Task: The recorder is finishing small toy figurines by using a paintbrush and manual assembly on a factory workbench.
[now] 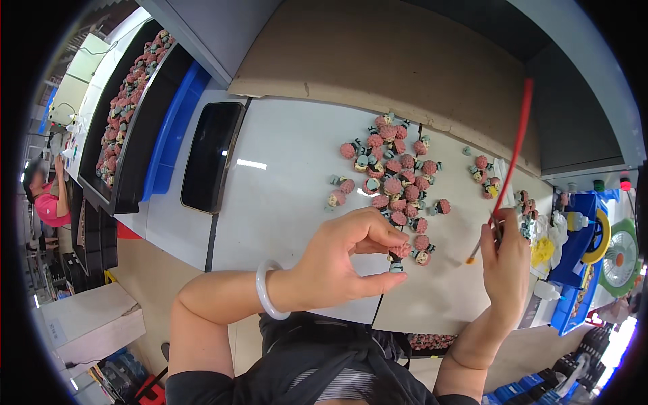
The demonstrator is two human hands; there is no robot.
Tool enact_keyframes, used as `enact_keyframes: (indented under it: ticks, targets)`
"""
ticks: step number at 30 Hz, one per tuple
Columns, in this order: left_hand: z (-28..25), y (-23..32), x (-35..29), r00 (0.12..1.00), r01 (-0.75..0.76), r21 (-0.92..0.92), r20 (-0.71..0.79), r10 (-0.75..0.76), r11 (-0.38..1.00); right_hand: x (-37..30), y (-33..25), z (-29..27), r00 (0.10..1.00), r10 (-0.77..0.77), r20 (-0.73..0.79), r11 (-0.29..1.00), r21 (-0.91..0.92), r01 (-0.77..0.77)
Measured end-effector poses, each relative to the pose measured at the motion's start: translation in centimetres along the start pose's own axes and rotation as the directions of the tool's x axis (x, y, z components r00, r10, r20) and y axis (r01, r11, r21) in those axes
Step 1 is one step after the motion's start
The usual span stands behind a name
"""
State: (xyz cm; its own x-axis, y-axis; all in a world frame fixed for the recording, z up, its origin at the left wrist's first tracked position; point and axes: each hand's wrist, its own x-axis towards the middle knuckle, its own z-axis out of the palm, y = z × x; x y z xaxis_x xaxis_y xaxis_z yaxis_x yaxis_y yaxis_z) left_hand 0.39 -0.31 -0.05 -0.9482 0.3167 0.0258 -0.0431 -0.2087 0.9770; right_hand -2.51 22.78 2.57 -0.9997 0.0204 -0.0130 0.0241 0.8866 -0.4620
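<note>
Between the thumb and fingers of my left hand [337,260] is a small figurine [399,252] with a pink bumpy top and a pale teal end. My right hand [506,263] grips a thin paintbrush [516,152]. Its long red handle points up and away, and its yellowish tip slants down toward the left, apart from the held figurine. Just beyond my left hand, a loose cluster of similar pink and teal figurines [393,185] lies on the white tabletop [283,162]. A few more figurines [481,162] are grouped farther right.
A black phone [212,156] lies at the left, beside a blue tray [177,128] and a black bin [128,192] heaped with figurines. Cardboard [378,61] lines the back. To the right are small bottles [547,290], a yellow tape roll [597,236] and a green fan [617,260]. A person [52,199] works far left.
</note>
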Motion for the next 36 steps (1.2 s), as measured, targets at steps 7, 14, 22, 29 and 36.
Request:
enact_keyframes:
  ticks: [7,14,22,29,36]
  targets:
    - [0.0,-0.1,0.1,0.992,-0.105,-0.038,0.064,0.107,0.994,-2.1,-1.4,1.8,0.860,-0.491,-0.143,0.754,0.426,0.501]
    - [-0.1,0.0,-0.3,0.997,-0.048,-0.049,0.052,0.051,0.998,-2.8,-3.3,2.8,0.789,-0.612,-0.046,0.753,0.270,0.600]
    - [-0.4,0.1,-0.2,0.988,-0.149,0.156,0.056,0.142,0.976,-3.1,-3.8,3.0,0.798,-0.602,-0.012,0.777,0.220,0.590]
    - [-0.4,0.1,-0.3,0.986,-0.163,0.138,0.056,0.157,0.977,-2.9,-3.6,2.9,0.756,-0.654,-0.012,0.737,0.212,0.641]
    - [-0.3,0.3,-0.2,0.987,-0.154,0.124,0.057,0.148,0.980,-2.9,-3.5,3.1,0.751,-0.660,-0.018,0.731,0.214,0.648]
